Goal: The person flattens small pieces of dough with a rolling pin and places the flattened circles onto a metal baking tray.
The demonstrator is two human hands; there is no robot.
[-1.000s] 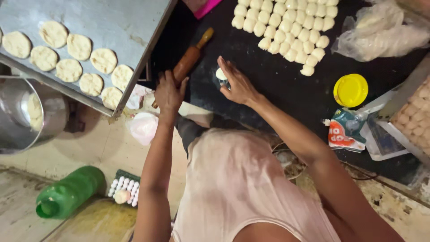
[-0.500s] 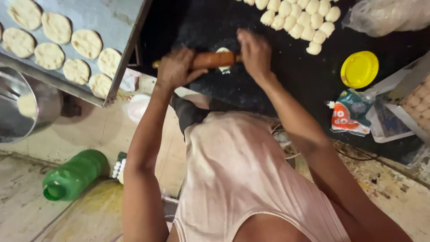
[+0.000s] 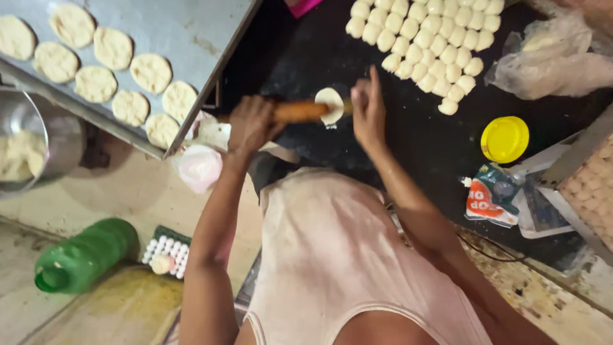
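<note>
I see a sleeveless undershirt (image 3: 338,255), pale pinkish-beige, with a narrow stitched hem at the scooped neckline and armholes. The fabric looks thin, slightly dusted and creased across the middle. Both arms are bare from shoulder to wrist; my left hand (image 3: 250,124) and right hand (image 3: 368,114) wear no rings, watch or gloves.
</note>
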